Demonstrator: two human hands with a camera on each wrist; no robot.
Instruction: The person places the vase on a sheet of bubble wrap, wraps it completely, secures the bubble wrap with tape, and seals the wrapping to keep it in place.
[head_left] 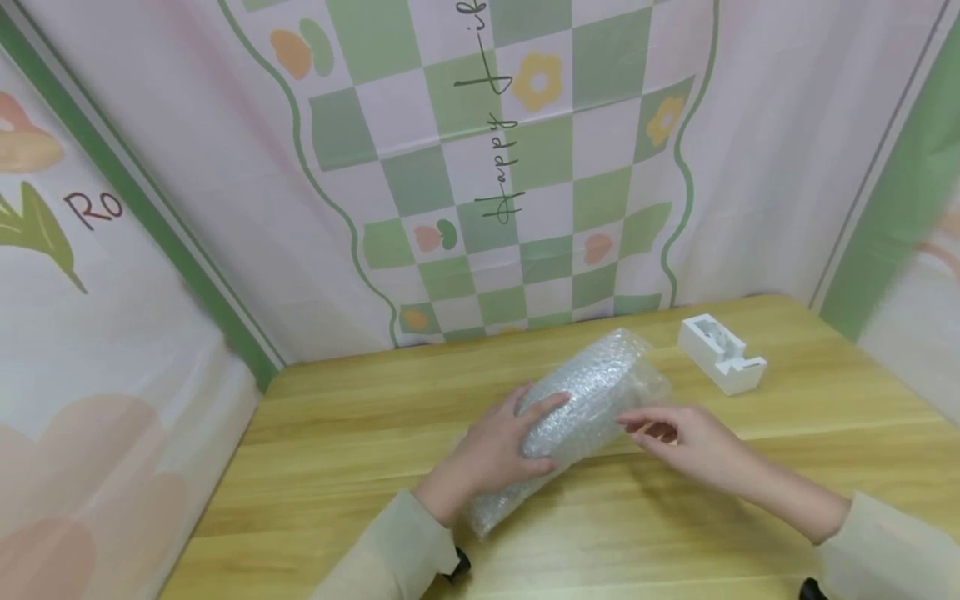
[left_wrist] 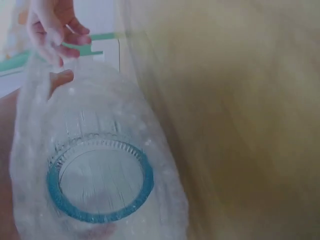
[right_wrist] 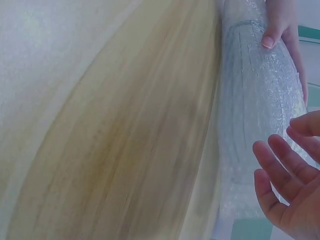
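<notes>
A ribbed clear glass vessel (left_wrist: 100,180), its round end tinted blue, lies inside a roll of bubble wrap (head_left: 600,387) tilted across the wooden table. My left hand (head_left: 495,446) grips the wrapped glass around its near half, thumb on the near side and fingers over the top. To the right of the roll, my right hand (head_left: 697,442) hovers by the wrap's side with loosely bent fingers. In the right wrist view, the fingers (right_wrist: 280,165) are spread and hold nothing. Loose wrap extends past the glass at both ends.
A white tape dispenser (head_left: 738,379) with a roll of clear tape stands at the back right of the table (head_left: 322,450). A patterned curtain (head_left: 525,283) hangs directly behind the table's back edge, with further cloth walls at both sides.
</notes>
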